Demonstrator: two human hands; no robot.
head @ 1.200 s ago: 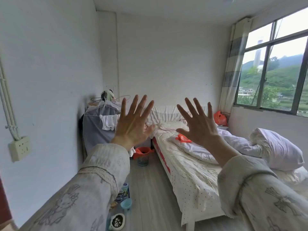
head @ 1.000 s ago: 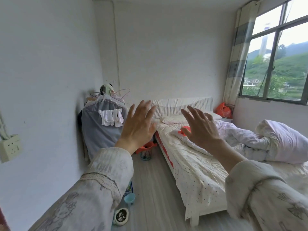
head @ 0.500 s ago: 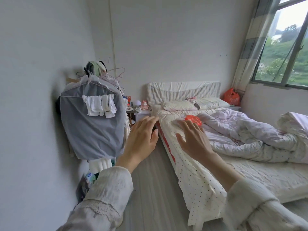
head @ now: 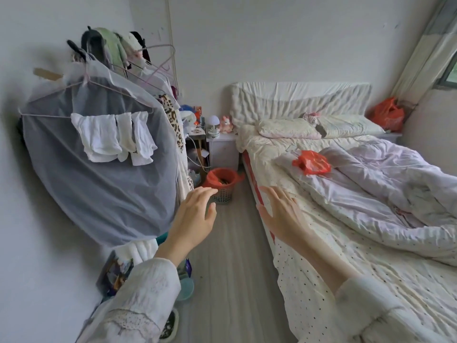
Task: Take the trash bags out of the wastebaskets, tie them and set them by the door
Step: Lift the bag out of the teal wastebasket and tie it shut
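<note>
Hands lowered — wastebasket (head: 223, 187) upright, mouth up.

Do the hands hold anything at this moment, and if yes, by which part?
Nothing is held. The left hand and the right hand are both open and empty in the air, short of the wastebasket with its red bag.

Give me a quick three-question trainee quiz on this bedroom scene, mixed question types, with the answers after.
1. True or false: the left hand is gripping the trash bag.
2. Where does the wastebasket stand? A: on the bed. B: on the floor between the clothes rack and the bed. C: under the window.
3. Fill in: a loose red bag lies on the ____.

Key: 1 false, both it and the right hand are open and empty; 2 B; 3 bed.
</note>
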